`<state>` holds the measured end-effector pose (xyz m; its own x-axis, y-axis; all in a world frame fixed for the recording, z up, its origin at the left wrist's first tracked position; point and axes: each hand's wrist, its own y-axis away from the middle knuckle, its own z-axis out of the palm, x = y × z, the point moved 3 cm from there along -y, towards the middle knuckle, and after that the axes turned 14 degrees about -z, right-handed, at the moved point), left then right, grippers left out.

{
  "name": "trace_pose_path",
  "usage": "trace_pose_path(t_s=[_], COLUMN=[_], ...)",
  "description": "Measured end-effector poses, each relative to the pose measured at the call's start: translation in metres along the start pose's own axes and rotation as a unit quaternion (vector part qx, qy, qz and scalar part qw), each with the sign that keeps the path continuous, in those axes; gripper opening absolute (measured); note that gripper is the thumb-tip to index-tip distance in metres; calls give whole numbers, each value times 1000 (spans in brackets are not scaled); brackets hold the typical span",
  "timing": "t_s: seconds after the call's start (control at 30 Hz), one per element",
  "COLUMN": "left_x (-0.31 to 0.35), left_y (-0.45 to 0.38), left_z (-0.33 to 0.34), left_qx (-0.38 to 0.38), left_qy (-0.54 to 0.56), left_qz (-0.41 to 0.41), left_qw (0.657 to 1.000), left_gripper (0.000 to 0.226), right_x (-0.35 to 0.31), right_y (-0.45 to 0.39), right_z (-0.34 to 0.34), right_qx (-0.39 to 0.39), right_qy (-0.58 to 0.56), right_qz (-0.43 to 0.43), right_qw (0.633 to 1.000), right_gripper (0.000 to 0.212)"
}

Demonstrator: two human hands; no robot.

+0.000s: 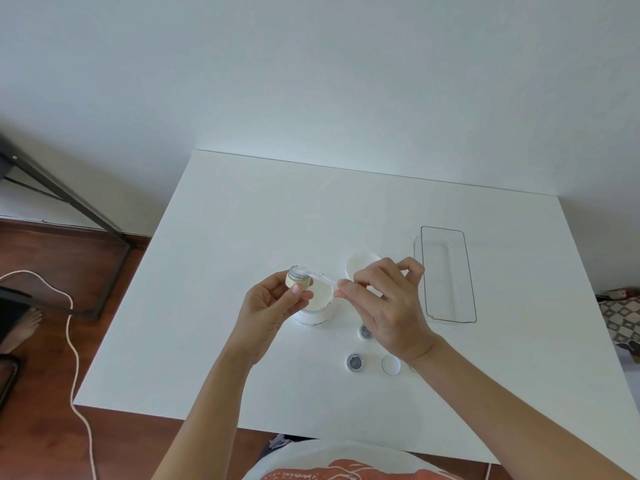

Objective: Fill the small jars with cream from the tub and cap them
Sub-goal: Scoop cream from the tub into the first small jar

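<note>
The open cream tub (317,299) stands near the middle of the white worktop (242,237) and serves as the landmark here. Just above its left rim, the left hand (268,304) holds a small jar (297,277) tilted, mouth up and away, with the grip closed around the jar's pale body between thumb and fingers. The right hand (388,303) reaches in over the tub's right side, its grip pinched on the handle end of a small white spatula (323,277); the spatula's blade lies across the space above the tub and touches the jar's mouth, where a dab of white cream shows.

Behind the tub to the right, partly hidden by the right hand's fingers, the tub's white lid (360,263) rests on the worktop. Further right of the tub sits a clear rectangular plastic bin (446,275), well apart from the hands. In front of the tub and to its right, a second small jar (365,332) stands half covered by the right hand's heel. Nearer the worktop's front edge, a third small jar (354,362) stands open with a dark interior, and just beside it on the right lies a small white cap (390,364), underside up. The right wrist crosses over the area just right of that cap.

Left of the worktop, on the wooden floor (45,393), a white cord (74,358) trails, and a bare foot (22,329) shows at the picture's left edge.
</note>
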<state>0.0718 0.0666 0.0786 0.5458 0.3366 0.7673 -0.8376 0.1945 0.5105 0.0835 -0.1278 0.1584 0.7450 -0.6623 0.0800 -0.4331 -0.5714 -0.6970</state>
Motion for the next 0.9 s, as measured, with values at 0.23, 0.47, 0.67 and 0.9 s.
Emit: trace_pose_path(t_s=[0.23, 0.47, 0.67, 0.9], left_x=[1, 3, 7, 8], left_y=[0, 1, 3, 3], left_z=[0, 0, 3, 4], left_qx=[1, -1, 9, -4], left_qy=[13, -18, -29, -39], left_qz=[2, 22, 43, 43], left_qw=[1000, 1000, 999, 998], left_gripper=[27, 40, 39, 39], right_x=[5, 9, 14, 18], right_y=[3, -11, -13, -17], right_z=[-6, -10, -4, -2], right_qx=[28, 3, -70, -99], right_qy=[-18, -172, -239, -259], right_qz=[30, 325, 461, 476], right_qw=[999, 930, 851, 834], right_gripper=[14, 23, 27, 29])
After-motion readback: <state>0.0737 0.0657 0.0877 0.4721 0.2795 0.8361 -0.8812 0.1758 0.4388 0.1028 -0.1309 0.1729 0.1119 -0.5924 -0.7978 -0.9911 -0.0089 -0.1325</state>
